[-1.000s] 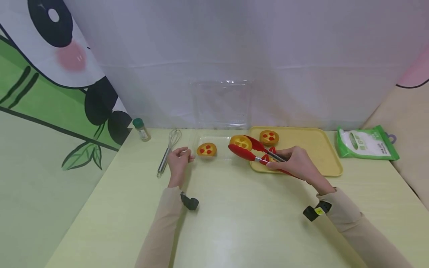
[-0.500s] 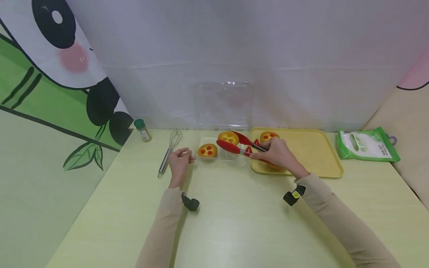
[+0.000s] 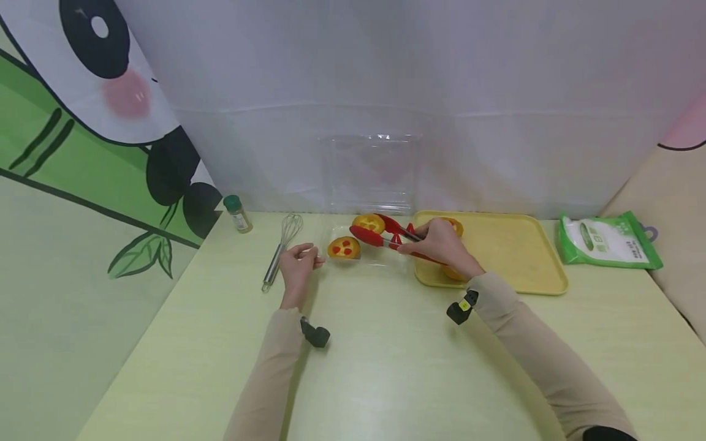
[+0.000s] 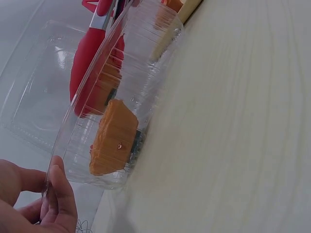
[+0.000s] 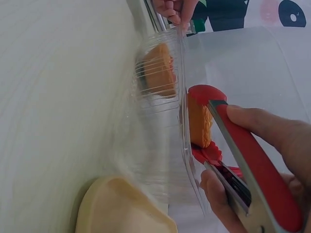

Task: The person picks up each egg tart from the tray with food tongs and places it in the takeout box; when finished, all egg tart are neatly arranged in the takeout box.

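A small bottle with a green cap (image 3: 238, 215) is positioned at the rear left corner of the pale table (image 3: 375, 373); a metal whisk (image 3: 282, 253) lies beside it to the right, wire end toward the rear. A green and white printed bag (image 3: 611, 242) lies at the rear right, with a purple hook (image 3: 651, 233) at its outer end. Behind the table hangs a white sheet (image 3: 265, 67), adjoined at left by a cartoon mural (image 3: 94, 116) with green leaves.

Left hand (image 3: 298, 264) pinching; right hand (image 3: 439, 242) curled, gripping
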The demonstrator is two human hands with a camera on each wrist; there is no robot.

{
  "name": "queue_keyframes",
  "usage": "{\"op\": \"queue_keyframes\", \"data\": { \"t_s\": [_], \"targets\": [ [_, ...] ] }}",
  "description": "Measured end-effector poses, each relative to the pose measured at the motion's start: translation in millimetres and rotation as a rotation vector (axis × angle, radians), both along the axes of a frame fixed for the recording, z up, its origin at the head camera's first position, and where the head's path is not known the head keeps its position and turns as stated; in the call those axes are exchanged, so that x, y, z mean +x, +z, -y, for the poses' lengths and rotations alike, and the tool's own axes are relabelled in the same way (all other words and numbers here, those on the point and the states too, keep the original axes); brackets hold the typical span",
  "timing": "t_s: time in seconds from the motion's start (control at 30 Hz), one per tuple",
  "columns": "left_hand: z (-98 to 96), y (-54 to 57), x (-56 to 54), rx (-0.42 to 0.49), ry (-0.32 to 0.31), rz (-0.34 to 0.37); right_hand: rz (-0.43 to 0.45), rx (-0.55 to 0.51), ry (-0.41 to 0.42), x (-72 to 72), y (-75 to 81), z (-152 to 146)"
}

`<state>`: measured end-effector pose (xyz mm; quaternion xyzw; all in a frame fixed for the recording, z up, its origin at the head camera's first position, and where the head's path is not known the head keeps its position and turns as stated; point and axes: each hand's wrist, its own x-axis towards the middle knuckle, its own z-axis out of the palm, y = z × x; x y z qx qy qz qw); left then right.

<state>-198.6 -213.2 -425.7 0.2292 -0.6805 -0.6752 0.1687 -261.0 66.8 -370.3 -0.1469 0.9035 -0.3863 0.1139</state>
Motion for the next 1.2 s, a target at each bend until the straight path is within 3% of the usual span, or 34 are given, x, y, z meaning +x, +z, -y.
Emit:
{"op": "queue_keyframes", "data": {
  "t_s": [0.57, 1.2],
  "targets": [
    [1.3, -2.1, -2.1, 0.002, -0.016, 0.004, -0.012, -0.015, 0.019, -14.7, -3.8, 31],
    [1.1, -0.3, 1.1, 0.008, -0.021, -0.005, -0.075, 0.010, 0.016, -7.2, -13.0, 42]
  ]
}}
